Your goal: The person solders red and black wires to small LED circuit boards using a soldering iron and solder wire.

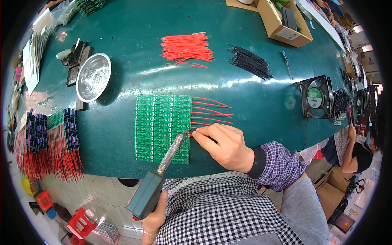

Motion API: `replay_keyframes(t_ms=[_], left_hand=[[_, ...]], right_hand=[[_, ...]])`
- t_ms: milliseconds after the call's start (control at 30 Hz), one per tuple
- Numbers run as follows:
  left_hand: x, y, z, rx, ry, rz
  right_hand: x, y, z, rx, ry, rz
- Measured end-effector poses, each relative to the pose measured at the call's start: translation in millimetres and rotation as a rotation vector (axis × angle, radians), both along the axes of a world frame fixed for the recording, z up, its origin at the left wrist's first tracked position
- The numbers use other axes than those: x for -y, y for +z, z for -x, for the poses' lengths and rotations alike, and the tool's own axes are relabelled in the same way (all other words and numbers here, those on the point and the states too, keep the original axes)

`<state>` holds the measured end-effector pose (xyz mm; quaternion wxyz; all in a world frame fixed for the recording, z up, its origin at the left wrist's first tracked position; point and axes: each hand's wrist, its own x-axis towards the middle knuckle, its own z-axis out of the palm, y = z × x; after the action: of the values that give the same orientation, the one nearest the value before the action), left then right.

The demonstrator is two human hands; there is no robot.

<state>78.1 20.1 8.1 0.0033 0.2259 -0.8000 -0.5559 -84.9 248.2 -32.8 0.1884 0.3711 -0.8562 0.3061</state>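
My left hand (157, 216) grips the dark green handle of a soldering iron (152, 185). Its metal tip rests at the right edge of a green circuit board panel (161, 124) lying flat on the dark green table (253, 106). My right hand (222, 145) pinches a thin red wire (192, 133) against that same edge, just right of the iron's tip. Several red wires (210, 111) stick out to the right from the panel's upper right side.
A loose bundle of red wires (185, 48) and a bundle of black wires (250, 61) lie beyond the panel. A metal bowl (93, 76) sits at left, finished wired boards (51, 143) are stacked at far left, a black fan (316, 97) stands at right. Another person sits at far right.
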Motion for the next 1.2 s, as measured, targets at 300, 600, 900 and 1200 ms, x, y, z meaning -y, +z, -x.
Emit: replay_keyframes(t_ms=[300, 600, 900, 1200], left_hand=[[7.8, -9.9, -1.1, 0.013, -0.107, 0.111], [13.8, -20.1, -12.1, -0.067, -0.074, 0.062], [3.5, -16.5, -18.1, -0.098, 0.088, -0.044], [-0.2, -2.4, -12.4, 0.004, 0.038, -0.067]], right_hand=[[0.6, -1.0, -0.3, 0.001, 0.005, 0.001], [1.5, -0.7, -0.1, -0.003, -0.001, -0.01], [2.6, -0.6, -0.4, -0.014, -0.007, -0.01], [2.5, -2.8, -1.2, -0.023, -0.02, -0.012]])
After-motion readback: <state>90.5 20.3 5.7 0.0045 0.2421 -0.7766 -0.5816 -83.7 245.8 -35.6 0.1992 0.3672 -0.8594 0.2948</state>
